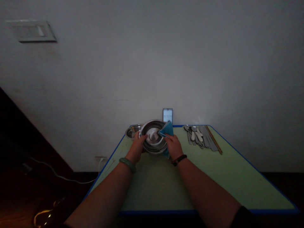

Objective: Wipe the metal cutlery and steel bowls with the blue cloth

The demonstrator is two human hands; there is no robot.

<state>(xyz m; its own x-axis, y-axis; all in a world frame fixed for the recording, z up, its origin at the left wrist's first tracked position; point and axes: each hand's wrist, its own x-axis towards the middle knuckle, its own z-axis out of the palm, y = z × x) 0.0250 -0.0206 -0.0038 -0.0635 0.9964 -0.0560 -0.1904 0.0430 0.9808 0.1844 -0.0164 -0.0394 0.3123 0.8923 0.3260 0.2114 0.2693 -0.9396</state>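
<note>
A shiny metal bowl (pixel 153 147) is held up over the table, tilted so that its inside faces me. My left hand (pixel 136 148) grips its left rim, thumb inside and fingers hidden behind. On the right side, my right hand (pixel 174 146) pinches a blue cloth (pixel 167 129) against the bowl's rim. Part of the cloth lies over the inside of the rim, and another piece hangs below on the outer side. Just behind and to the left, a second metal bowl (pixel 130 132) rests at the table's far left corner.
On the light green table (pixel 156 186) with blue edging, spoons, forks (pixel 193 134) and chopsticks (pixel 213 139) lie at the far right. A lit phone (pixel 167 115) leans on the wall behind. A white cable (pixel 68 180) runs to a socket at left.
</note>
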